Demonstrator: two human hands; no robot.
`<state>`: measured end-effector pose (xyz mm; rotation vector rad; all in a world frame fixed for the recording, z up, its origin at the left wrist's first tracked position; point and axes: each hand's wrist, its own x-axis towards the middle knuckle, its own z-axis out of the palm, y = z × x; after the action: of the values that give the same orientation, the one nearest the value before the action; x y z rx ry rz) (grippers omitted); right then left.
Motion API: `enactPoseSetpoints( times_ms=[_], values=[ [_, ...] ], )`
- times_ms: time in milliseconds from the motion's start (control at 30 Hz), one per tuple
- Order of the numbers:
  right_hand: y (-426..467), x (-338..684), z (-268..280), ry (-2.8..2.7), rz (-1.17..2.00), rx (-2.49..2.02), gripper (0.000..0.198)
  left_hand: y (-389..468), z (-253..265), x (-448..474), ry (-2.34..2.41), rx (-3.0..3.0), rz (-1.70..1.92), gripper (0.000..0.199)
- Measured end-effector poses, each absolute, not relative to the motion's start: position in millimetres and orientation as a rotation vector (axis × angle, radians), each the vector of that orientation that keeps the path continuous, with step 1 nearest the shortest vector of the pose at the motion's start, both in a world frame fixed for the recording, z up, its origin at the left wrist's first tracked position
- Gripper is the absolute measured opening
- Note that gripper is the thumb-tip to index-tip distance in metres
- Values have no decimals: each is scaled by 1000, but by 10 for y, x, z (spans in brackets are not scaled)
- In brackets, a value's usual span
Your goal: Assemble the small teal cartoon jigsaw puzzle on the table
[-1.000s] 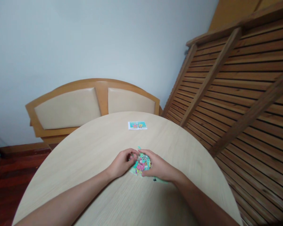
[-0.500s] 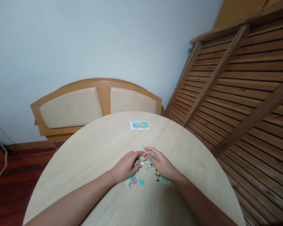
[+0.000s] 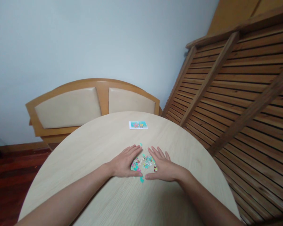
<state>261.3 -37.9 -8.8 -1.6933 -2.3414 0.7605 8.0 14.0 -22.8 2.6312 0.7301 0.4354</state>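
A small heap of colourful jigsaw pieces (image 3: 147, 161) lies on the round wooden table (image 3: 101, 135), mostly teal with some pink, yellow and white. My left hand (image 3: 128, 161) curves around the heap's left side, fingers stretched out and thumb apart. On the other side my right hand (image 3: 162, 164) lies with its fingers spread and its thumb near the heap's front. Between the two thumbs a teal piece (image 3: 141, 179) pokes out toward me. Another teal piece (image 3: 141, 144) lies just beyond the left fingertips. Some pieces are hidden under the palms.
Farther back on the table lies a picture card (image 3: 138, 125) with cartoon figures on teal. Behind the table stands a padded wooden headboard (image 3: 68, 108) against the wall. A slatted wooden panel (image 3: 226, 94) leans at the right.
My hands have moved apart and opened out around the pieces. The loose pieces nearer me have been drawn in, leaving a tighter heap. The view has shifted slightly.
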Motion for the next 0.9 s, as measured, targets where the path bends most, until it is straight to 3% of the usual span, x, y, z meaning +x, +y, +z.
enactPoseSetpoints(
  times_ms=[133,233,367,467,533,633,700,900],
  values=[
    [-255,2574,-182,-2371,602,-1504,104,250,-281,167,830,2636,463,93],
    [-142,2545,-185,-2366,525,-1323,84,323,-272,201,761,2676,535,71],
    [-5,2503,-164,-2349,541,-1109,58,337,-239,272,766,2640,661,47],
    [69,2489,-180,-2256,588,-1104,47,324,-218,249,894,2545,685,43],
    [77,2520,-200,-2178,593,-1188,53,329,-196,161,857,2512,641,49],
    [10,2640,-212,-2178,576,-1359,93,352,-147,-19,631,2531,496,82],
    [-62,2737,-196,-2249,596,-1403,107,367,-114,-104,609,2523,431,92],
    [-170,2848,-88,-2260,677,-1508,109,358,-48,-57,728,2461,391,78]
  ],
)
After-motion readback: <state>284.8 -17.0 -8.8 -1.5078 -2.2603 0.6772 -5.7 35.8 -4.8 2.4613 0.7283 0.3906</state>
